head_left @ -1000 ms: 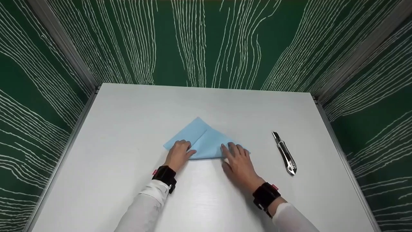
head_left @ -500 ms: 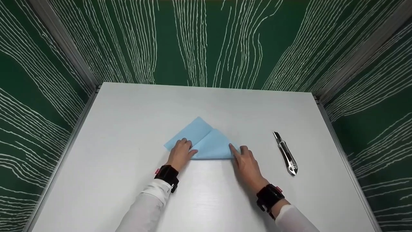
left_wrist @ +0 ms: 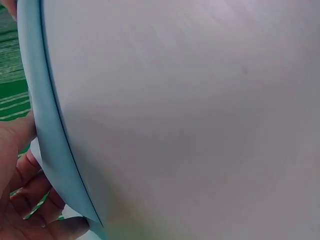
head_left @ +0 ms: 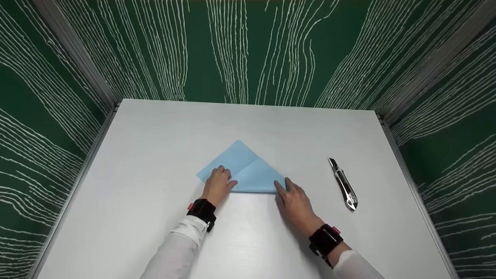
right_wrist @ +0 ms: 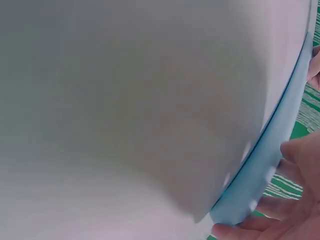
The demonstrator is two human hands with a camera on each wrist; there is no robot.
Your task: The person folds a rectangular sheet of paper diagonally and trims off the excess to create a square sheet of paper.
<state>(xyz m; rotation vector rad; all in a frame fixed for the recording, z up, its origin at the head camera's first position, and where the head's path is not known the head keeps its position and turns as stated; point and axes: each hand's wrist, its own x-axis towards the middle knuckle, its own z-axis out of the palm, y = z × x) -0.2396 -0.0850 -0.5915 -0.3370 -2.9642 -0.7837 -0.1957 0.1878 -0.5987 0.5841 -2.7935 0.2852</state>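
Observation:
A light blue sheet of paper [head_left: 252,174], folded into a triangle-like shape with a diagonal edge across it, lies flat on the white table. On its left part rests my left hand [head_left: 217,186], fingertips pressing down and thumb near the front fold. My right hand [head_left: 296,199] touches the sheet's right corner with spread fingers and covers part of that corner. In the left wrist view the thumb and fingers of the left hand [left_wrist: 25,200] lie along the paper's folded edge [left_wrist: 54,145]. The right wrist view has the right hand's fingers at the narrow end of the fold [right_wrist: 272,135].
A utility knife [head_left: 343,185] lies to the right of the right hand, its blade end pointing away. The white table [head_left: 155,131] is bordered by metal rails and green walls [head_left: 341,46] with white wavy lines.
The right hand has slid outward to the right corner, and the folded flap there now lies more evenly along the sheet's right edge. The left hand has stayed nearly still.

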